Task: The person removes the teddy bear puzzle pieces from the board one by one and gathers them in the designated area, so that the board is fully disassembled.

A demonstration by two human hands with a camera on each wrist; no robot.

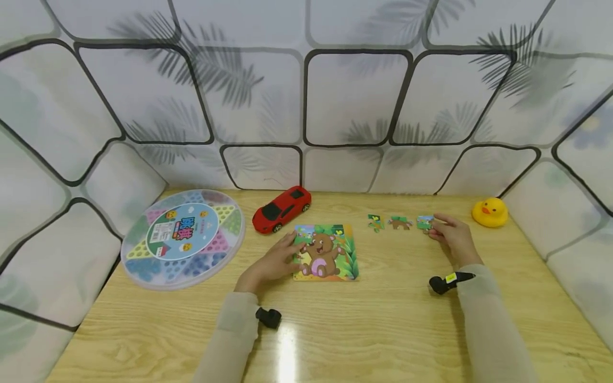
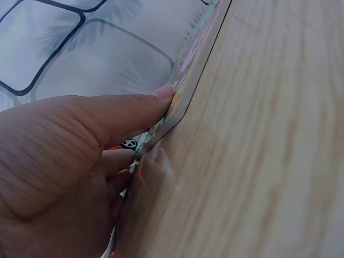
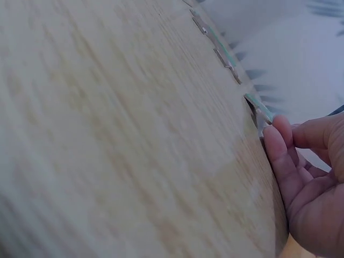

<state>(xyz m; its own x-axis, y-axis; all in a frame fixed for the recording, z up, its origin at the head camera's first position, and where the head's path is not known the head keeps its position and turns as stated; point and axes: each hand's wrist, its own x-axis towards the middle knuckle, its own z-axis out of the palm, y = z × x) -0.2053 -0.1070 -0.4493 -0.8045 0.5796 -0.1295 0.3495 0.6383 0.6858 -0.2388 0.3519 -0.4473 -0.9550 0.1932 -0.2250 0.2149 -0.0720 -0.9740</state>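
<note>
A bear jigsaw puzzle (image 1: 328, 263) lies flat on the wooden table, with a small patch of different colour near its top right. My left hand (image 1: 273, 259) rests at its left side, fingers spread over that edge. Seen from the left wrist, the thumb (image 2: 137, 110) touches the puzzle's rim while the other fingers lie along the side. Off to the right, my right hand (image 1: 452, 238) pinches a loose puzzle piece (image 1: 423, 222) between thumb and finger. That piece (image 3: 258, 109) tilts up slightly in the right wrist view. Two more pieces (image 1: 375, 223) (image 1: 400, 223) lie in a row left of it.
A red toy car (image 1: 282, 209) stands behind the puzzle's left corner. The round Chinese checkers box (image 1: 184, 239) takes up the table's left side. At the far right sits a yellow rubber duck (image 1: 489, 213). Patterned cloth walls (image 1: 356, 101) border the back and sides.
</note>
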